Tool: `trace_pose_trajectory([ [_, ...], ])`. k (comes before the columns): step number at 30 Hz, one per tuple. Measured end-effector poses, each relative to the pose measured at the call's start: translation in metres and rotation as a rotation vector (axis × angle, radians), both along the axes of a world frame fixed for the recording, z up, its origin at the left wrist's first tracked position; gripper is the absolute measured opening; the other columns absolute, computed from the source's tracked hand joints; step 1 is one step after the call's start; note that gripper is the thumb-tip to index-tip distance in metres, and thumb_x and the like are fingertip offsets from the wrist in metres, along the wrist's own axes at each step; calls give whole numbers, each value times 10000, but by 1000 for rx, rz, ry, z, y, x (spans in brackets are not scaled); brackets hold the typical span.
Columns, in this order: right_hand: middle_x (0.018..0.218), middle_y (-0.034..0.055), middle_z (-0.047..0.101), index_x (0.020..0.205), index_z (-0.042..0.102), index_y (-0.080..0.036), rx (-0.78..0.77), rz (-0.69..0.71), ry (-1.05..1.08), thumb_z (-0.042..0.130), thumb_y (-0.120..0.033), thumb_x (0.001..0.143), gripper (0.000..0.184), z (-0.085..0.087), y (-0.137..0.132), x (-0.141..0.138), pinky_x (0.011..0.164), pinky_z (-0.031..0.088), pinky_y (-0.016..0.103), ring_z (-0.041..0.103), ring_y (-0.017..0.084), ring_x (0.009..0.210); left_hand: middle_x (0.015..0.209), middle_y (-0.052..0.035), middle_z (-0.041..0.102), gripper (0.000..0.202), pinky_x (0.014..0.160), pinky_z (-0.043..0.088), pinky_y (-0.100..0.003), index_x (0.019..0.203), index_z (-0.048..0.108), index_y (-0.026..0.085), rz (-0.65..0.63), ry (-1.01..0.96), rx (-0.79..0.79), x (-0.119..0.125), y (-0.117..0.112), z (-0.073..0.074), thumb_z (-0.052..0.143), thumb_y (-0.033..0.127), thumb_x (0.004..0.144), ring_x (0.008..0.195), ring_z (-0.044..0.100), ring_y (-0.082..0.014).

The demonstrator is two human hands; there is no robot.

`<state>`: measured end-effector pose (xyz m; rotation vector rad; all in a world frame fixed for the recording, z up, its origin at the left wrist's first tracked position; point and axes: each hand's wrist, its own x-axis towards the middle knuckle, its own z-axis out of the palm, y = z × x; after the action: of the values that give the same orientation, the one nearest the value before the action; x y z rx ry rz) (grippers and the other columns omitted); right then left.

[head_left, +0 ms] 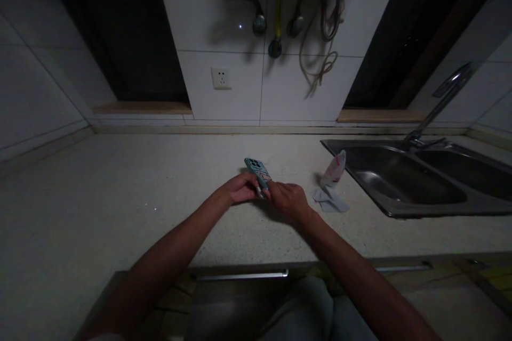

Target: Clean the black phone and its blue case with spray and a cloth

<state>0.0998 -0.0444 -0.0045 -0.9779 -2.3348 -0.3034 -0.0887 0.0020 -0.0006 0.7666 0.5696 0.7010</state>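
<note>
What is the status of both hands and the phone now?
Holding phone: left hand and right hand, above counter. Beside right hand, apart: packet, white cloth. Nothing in the way.

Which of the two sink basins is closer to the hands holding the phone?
The basin just right of the small standing tube; it lies closest to the right hand on the phone. The other basin sits farther off, beyond the faucet.

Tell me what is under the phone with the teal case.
Under the phone only the speckled countertop shows. The left hand and right hand grip its lower end, so that end and the counter directly beneath them are covered.
</note>
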Motion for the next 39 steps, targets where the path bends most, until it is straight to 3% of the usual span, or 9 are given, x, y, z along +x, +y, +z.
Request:
trace_pose_trajectory([
  [5, 827, 125, 741, 873, 641, -156, 19, -3, -28, 309, -376, 1071, 445, 0, 0, -1, 551, 350, 276, 642, 158, 684, 928, -86, 724, 386, 767, 535, -323, 876, 670, 114, 50, -1, 27, 1, -2, 1, 543, 11, 527, 831, 644, -184],
  [13, 802, 125, 747, 940, 681, -139, -51, -43, 9, 338, -354, 1054, 421, -2, 1, 0, 546, 365, 277, 647, 173, 638, 817, -69, 709, 321, 744, 550, -299, 814, 665, 108, 74, 6, -69, 5, -3, 4, 533, 8, 538, 738, 635, -154],
  [17, 802, 108, 762, 1010, 700, -152, -166, -113, 102, 453, -395, 1014, 347, -3, 3, 1, 568, 400, 266, 692, 193, 653, 797, -71, 701, 248, 787, 566, -343, 784, 640, 121, 104, 14, -110, 7, -3, 2, 528, 37, 579, 733, 651, -170],
  [21, 928, 95, 780, 1124, 671, -182, -332, -170, 211, 554, -447, 965, 330, -3, 6, 4, 666, 478, 263, 738, 212, 779, 820, -89, 708, 288, 855, 572, -406, 834, 622, 122, 147, 16, -110, 8, -2, 0, 501, 44, 584, 771, 671, -194],
  [27, 1027, 118, 775, 1198, 648, -162, -456, -227, 191, 515, -420, 994, 355, 4, 7, 9, 777, 509, 296, 742, 245, 921, 884, -87, 723, 354, 816, 597, -393, 947, 604, 132, 319, -30, -151, 6, 0, 3, 480, 64, 622, 834, 706, -208],
  [32, 1126, 128, 756, 1269, 625, -172, -463, -247, 105, 534, -433, 986, 396, 6, 7, 11, 810, 521, 315, 732, 262, 983, 978, -107, 732, 495, 879, 582, -414, 1089, 594, 117, 255, -7, -161, 1, 2, 4, 483, 64, 609, 938, 710, -229],
  [35, 1268, 132, 701, 1325, 591, -174, -426, -141, 160, 545, -441, 981, 438, 5, 7, 13, 898, 513, 314, 690, 250, 1108, 972, -104, 734, 504, 904, 570, -435, 1113, 587, 116, 177, 25, -162, 0, 2, 2, 496, 70, 619, 901, 710, -222],
  [39, 1247, 113, 711, 1301, 591, -178, -444, -27, 100, 450, -381, 1033, 365, 7, 5, 11, 907, 506, 306, 690, 225, 1095, 867, -77, 726, 439, 898, 566, -419, 1052, 594, 117, 119, 46, -155, -1, 0, 0, 504, 63, 626, 804, 700, -192],
])
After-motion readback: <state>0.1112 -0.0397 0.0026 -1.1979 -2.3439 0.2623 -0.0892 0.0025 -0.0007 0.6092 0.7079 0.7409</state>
